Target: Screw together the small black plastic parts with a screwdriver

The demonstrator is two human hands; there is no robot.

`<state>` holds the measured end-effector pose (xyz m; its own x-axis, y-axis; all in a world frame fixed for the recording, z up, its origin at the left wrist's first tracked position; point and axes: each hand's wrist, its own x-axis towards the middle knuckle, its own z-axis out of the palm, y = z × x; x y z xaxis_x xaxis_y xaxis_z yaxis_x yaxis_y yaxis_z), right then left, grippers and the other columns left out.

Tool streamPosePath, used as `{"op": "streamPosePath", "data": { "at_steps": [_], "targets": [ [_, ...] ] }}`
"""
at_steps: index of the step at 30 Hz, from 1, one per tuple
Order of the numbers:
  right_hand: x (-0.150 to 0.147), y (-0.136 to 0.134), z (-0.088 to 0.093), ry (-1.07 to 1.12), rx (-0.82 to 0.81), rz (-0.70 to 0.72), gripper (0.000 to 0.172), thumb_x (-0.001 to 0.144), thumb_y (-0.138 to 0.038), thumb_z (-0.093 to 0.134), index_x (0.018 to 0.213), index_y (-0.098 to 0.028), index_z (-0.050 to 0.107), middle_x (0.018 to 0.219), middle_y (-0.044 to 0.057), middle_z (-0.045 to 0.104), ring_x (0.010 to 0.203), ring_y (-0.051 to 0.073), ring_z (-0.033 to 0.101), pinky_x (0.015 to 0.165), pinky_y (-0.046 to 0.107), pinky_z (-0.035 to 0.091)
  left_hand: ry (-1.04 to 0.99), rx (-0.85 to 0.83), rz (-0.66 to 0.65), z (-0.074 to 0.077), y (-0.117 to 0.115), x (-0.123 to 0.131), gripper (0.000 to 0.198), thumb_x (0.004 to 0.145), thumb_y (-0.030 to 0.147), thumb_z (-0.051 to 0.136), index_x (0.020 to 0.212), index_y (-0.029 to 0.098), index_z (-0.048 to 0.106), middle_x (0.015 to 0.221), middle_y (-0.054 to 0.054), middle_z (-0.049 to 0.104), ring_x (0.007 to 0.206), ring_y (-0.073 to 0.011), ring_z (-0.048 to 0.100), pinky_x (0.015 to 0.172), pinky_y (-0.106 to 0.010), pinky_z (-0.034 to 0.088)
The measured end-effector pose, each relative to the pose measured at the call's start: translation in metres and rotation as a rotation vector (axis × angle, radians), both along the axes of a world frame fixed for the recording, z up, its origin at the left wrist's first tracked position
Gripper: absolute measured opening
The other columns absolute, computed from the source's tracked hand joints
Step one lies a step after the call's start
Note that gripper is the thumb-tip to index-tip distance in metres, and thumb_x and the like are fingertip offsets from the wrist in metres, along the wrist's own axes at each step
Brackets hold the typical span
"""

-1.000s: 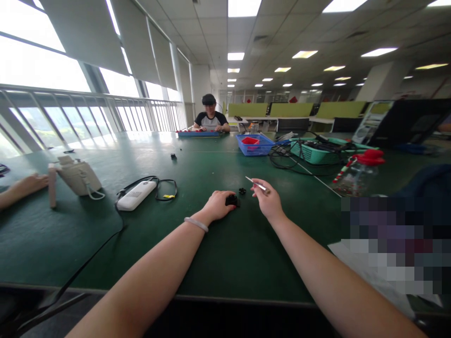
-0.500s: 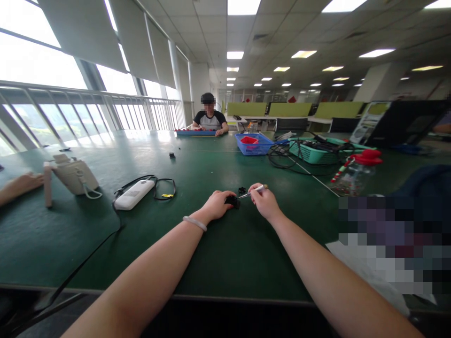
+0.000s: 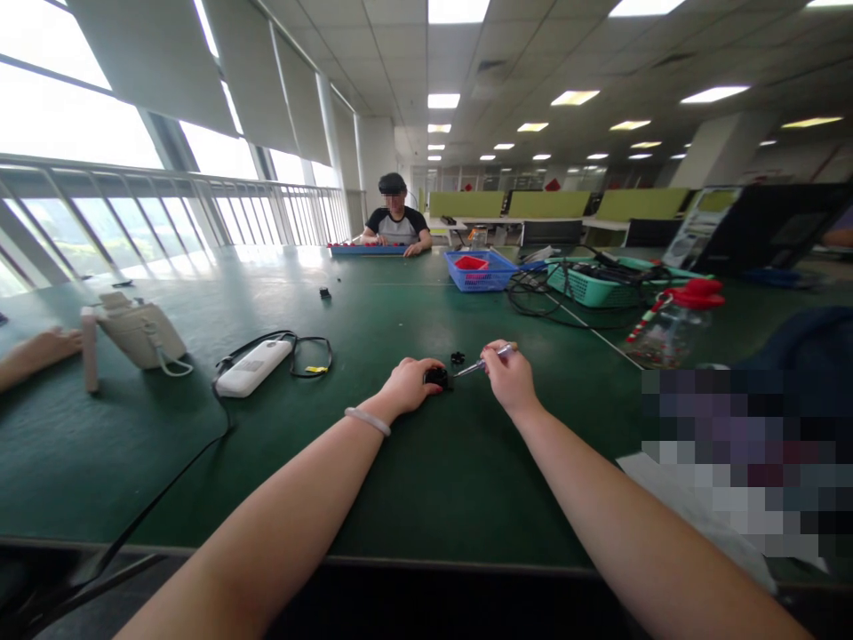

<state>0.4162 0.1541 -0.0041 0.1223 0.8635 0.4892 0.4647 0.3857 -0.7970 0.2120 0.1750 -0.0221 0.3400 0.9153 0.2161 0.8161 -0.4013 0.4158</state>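
My left hand [image 3: 408, 386] is closed on a small black part [image 3: 437, 379], holding it down against the green table [image 3: 400, 498]. What kind of part it is cannot be made out. In my right hand [image 3: 510, 380] is a screwdriver [image 3: 474, 366] with a thin metal shaft, held in a pinch and slanting down to the left. Its tip is close to the black part's right side; whether they touch is unclear. A second small black piece [image 3: 458, 358] lies on the table just beyond.
A white power bank-like box [image 3: 254, 368] with a black cord lies left, near a beige case [image 3: 143, 329] and another person's hand [image 3: 57, 345]. Blue basket [image 3: 481, 277], green basket [image 3: 593, 289] and red-lidded bottle [image 3: 676, 324] stand right. A person [image 3: 398, 222] sits opposite.
My right hand has shifted slightly right and the screwdriver lies flatter, showing more of its shaft. The black part has turned a little in my left hand.
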Motion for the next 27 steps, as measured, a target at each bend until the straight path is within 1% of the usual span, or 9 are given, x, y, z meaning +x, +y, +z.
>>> {"op": "streamPosePath", "data": {
  "at_steps": [2,5,9,11,14,18,21,24,27],
  "targets": [
    [-0.001,-0.002,0.001,-0.028,0.006,0.065,0.024,0.086,-0.038,0.048,0.073,-0.021,0.057,0.062,0.000,0.057,0.060,0.016,0.054,0.061,0.028,0.040,0.009,-0.004,-0.001,0.000,0.000,0.000,0.049,0.078,0.032,0.071,0.126,0.030,0.061,0.116,-0.006,0.069,0.118,-0.0276,0.054,0.104,-0.039,0.044],
    [-0.005,-0.006,0.003,-0.154,0.011,0.134,0.022,0.086,-0.035,0.048,0.072,-0.021,0.057,0.062,-0.001,0.057,0.059,0.016,0.053,0.061,0.027,0.039,0.014,-0.013,0.003,0.000,0.000,0.001,0.050,0.078,0.034,0.072,0.127,0.031,0.061,0.117,-0.006,0.068,0.120,-0.0273,0.054,0.105,-0.039,0.043],
    [-0.010,-0.009,0.005,-0.256,0.024,0.171,0.025,0.089,-0.040,0.049,0.073,-0.022,0.056,0.061,-0.002,0.056,0.058,0.015,0.053,0.059,0.026,0.038,0.042,0.019,-0.019,0.002,-0.002,0.000,0.049,0.079,0.035,0.071,0.127,0.031,0.060,0.117,-0.006,0.068,0.120,-0.0268,0.054,0.104,-0.039,0.043],
    [-0.012,-0.011,0.004,-0.261,0.032,0.191,0.026,0.089,-0.043,0.050,0.075,-0.022,0.056,0.062,-0.002,0.057,0.058,0.015,0.053,0.058,0.026,0.038,0.075,0.057,-0.056,0.003,-0.003,0.000,0.050,0.080,0.034,0.070,0.128,0.029,0.059,0.116,-0.007,0.068,0.117,-0.0272,0.056,0.103,-0.039,0.044],
    [-0.016,-0.015,0.004,-0.262,0.094,0.193,0.025,0.089,-0.045,0.053,0.078,-0.022,0.058,0.066,-0.001,0.060,0.060,0.015,0.055,0.061,0.027,0.040,0.112,0.100,-0.115,0.003,-0.005,-0.002,0.049,0.082,0.033,0.069,0.129,0.026,0.057,0.116,-0.007,0.069,0.112,-0.0272,0.059,0.100,-0.039,0.046],
    [-0.022,-0.022,0.007,-0.360,0.165,0.196,0.023,0.091,-0.042,0.051,0.084,-0.024,0.063,0.072,0.001,0.065,0.068,0.017,0.057,0.070,0.030,0.042,0.131,0.126,-0.160,0.002,-0.003,-0.001,0.042,0.082,0.029,0.068,0.123,0.024,0.060,0.114,-0.007,0.070,0.109,-0.0276,0.061,0.098,-0.039,0.046],
    [-0.028,-0.025,0.009,-0.465,0.198,0.250,0.021,0.091,-0.037,0.051,0.079,-0.024,0.062,0.070,0.000,0.065,0.069,0.017,0.058,0.077,0.031,0.041,0.124,0.130,-0.205,0.002,-0.002,-0.001,0.030,0.087,0.030,0.062,0.117,0.022,0.063,0.111,-0.006,0.071,0.104,-0.0252,0.063,0.097,-0.037,0.046],
    [-0.033,-0.025,0.007,-0.507,0.188,0.295,0.020,0.091,-0.032,0.051,0.075,-0.023,0.059,0.071,-0.001,0.065,0.068,0.016,0.058,0.079,0.031,0.040,0.107,0.149,-0.232,0.001,-0.001,0.000,0.025,0.092,0.032,0.055,0.112,0.021,0.065,0.109,-0.007,0.072,0.100,-0.0236,0.064,0.097,-0.036,0.046],
    [-0.036,-0.025,0.004,-0.486,0.164,0.296,0.019,0.092,-0.032,0.050,0.078,-0.023,0.058,0.076,-0.001,0.067,0.070,0.016,0.058,0.078,0.031,0.039,0.103,0.166,-0.252,0.000,-0.001,0.000,0.024,0.093,0.033,0.053,0.107,0.020,0.067,0.107,-0.007,0.072,0.100,-0.0231,0.064,0.098,-0.036,0.045]
  ]
}}
